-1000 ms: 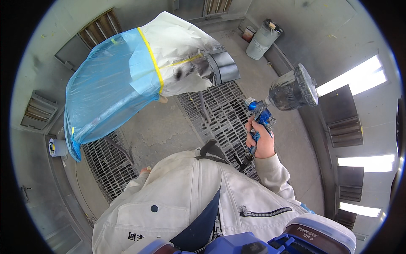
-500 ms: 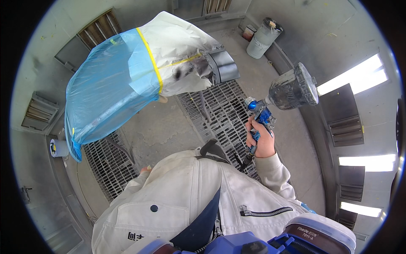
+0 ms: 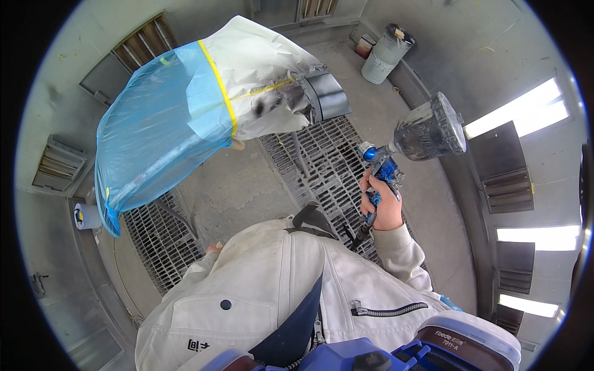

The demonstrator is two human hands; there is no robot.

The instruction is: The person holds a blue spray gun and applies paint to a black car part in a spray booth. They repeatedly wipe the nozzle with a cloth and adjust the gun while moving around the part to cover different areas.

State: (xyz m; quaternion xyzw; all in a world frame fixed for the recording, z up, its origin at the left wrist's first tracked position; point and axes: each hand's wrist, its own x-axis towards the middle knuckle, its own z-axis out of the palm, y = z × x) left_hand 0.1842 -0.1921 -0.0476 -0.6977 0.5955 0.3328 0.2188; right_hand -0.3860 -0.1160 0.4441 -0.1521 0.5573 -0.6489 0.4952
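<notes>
My right hand (image 3: 385, 207) is wrapped round the handle of a blue spray gun (image 3: 385, 170), held out at the right of my body. A paint-spattered grey cup (image 3: 428, 128) sits on the gun, tipped toward the right, and a dark hose fitting (image 3: 361, 235) hangs below the grip. Of my left hand (image 3: 215, 247) only a small bit shows beside my jacket; its fingers are hidden. Ahead stands a car covered with blue plastic film (image 3: 164, 123) and white masking paper (image 3: 253, 59), joined by yellow tape (image 3: 218, 83). A bare dark grey glossy panel (image 3: 328, 96) shows at its right end.
Metal floor grates (image 3: 322, 170) run below the car and near my feet. A grey drum (image 3: 387, 57) and a small reddish can (image 3: 365, 46) stand at the far right. At the left wall is a white bucket (image 3: 88, 216). Bright light panels (image 3: 537, 238) line the right wall.
</notes>
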